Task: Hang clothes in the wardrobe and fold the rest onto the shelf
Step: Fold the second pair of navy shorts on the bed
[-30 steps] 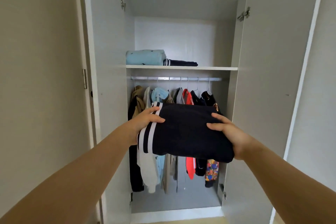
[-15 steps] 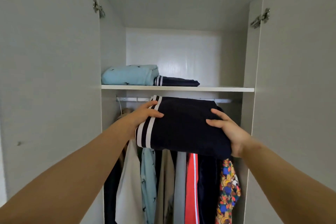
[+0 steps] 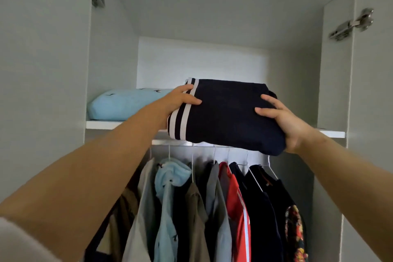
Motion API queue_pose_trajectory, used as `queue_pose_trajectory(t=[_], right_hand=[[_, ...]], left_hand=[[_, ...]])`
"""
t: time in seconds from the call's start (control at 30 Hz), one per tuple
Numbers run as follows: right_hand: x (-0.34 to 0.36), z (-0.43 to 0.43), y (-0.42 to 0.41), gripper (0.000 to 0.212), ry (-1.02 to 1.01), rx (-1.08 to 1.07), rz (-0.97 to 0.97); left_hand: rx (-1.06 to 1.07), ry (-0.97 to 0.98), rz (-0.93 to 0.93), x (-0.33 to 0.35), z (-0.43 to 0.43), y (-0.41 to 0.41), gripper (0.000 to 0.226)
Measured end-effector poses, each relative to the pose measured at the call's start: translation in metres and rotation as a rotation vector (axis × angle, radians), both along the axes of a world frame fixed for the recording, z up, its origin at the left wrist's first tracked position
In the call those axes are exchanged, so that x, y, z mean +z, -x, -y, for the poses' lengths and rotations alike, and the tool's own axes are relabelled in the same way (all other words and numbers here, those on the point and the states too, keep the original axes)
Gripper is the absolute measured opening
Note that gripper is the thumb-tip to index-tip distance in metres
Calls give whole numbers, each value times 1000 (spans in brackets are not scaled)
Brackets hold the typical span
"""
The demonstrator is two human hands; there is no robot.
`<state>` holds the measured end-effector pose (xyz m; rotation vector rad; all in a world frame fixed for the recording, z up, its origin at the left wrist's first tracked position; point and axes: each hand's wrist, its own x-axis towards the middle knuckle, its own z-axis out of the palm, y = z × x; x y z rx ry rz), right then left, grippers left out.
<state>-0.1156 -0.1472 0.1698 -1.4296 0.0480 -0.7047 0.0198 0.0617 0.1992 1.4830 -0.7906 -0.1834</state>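
I am at home, facing an open white wardrobe [image 3: 110, 49]: a shelf [image 3: 102, 124] holding a folded blue garment [image 3: 123, 104], and shirts and jackets [image 3: 212, 208] on hangers [image 3: 192, 166] (rail [image 3: 161, 142] just under the shelf)

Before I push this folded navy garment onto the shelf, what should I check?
1. Grip: left hand and right hand each hold one end of the navy garment: ok.
2. Fold tidy, nothing dangling: ok.
3. Near edge of the garment clears the shelf lip: cannot tell.
4. Shelf spot behind the garment free: hidden, cannot tell.
5. Light blue folded garment lies off to the left, out of the way: ok.
6. Wardrobe doors open wide: ok.
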Motion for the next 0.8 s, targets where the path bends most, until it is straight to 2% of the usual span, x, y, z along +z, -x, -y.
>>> queue_pose_trajectory(t=[0.13,0.23,0.37,0.6,0.7,0.8], right_hand=[[17,22,-41,43,13,-12,17],[28,35,-64,45,39,-18,14],[47,52,-94,44,64,-8,45],[63,97,-157,42,101,36,12],[58,119,-184,44,105,52,-37],[47,134,-203,43,98,72,-136]], left_hand=[[-48,-11,37,22,23,-42,32],[-38,-8,55,33,38,-66,37],[-13,-8,78,50,52,-97,55],[75,-38,112,63,86,-147,59],[136,-138,111,60,103,-168,59],[120,-286,29,54,113,-179,45]])
